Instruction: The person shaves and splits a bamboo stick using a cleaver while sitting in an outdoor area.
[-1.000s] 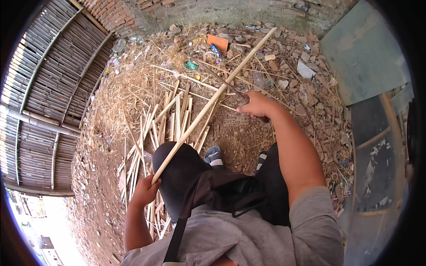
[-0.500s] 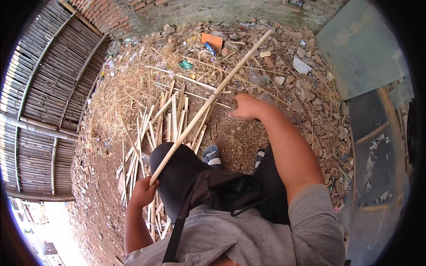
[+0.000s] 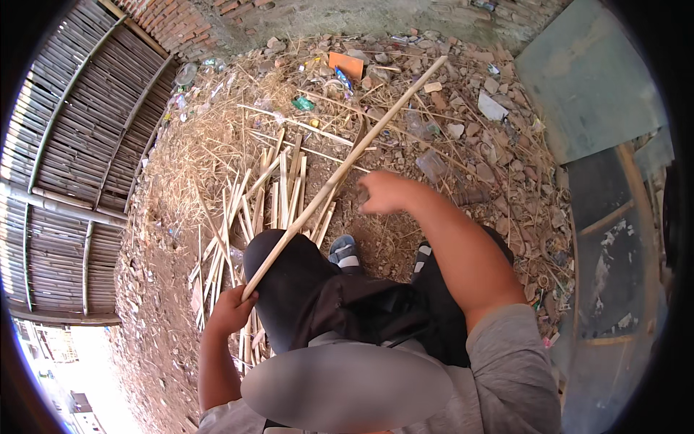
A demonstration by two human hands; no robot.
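A long pale bamboo pole (image 3: 329, 189) slants from my left thigh up to the far right. My left hand (image 3: 233, 309) is closed round its near end, beside my left knee. To the right of the pole's middle, my right hand (image 3: 387, 192) has its fingers curled in. A small dark greyish part shows at those fingers, but what they hold I cannot make out. Just beyond the pole, above that hand, a narrow brown flat piece (image 3: 361, 129) sticks up. Split bamboo strips (image 3: 289, 192) lie in a loose pile in front of and beside my left leg.
Rubble and dry straw (image 3: 195, 137) cover the ground, with plastic litter and an orange flat piece (image 3: 345, 65). A bamboo-slat wall (image 3: 79, 145) stands left and a brick wall (image 3: 166, 29) at the back. Grey sheets (image 3: 593, 87) lean on the right.
My right hand has moved slightly left and nearer to me, closer to the pole. The pole's far end has dipped a little. My left hand keeps its grip.
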